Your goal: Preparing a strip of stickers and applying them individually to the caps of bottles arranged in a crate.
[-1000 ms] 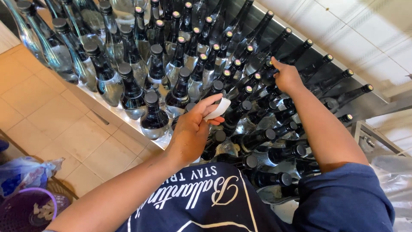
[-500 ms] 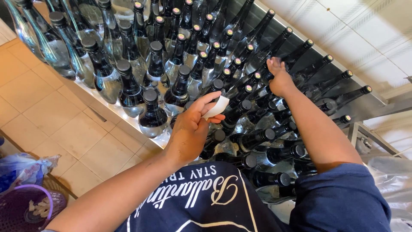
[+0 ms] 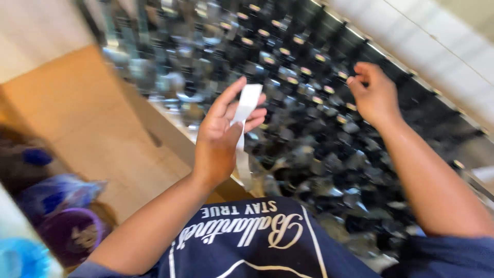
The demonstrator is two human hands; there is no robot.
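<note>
The whole view is smeared by motion. My left hand [image 3: 222,135] is raised in front of me and holds a long white paper strip [image 3: 246,105] between thumb and fingers. My right hand [image 3: 374,93] hovers above the far rows of dark glass bottles [image 3: 303,103], fingers curled loosely, holding nothing and touching no bottle that I can make out. The bottles stand packed together on a metal table [image 3: 172,131], their caps seen from above.
A tiled floor [image 3: 77,113] lies to the left of the table. A purple basket [image 3: 69,234] and a blue plastic bag [image 3: 56,193] sit on the floor at the lower left. A white tiled wall [image 3: 427,46] runs behind the bottles.
My right hand has lifted off the bottle necks it was touching. My left hand has raised the white strip higher. The camera has swung, so the picture is blurred.
</note>
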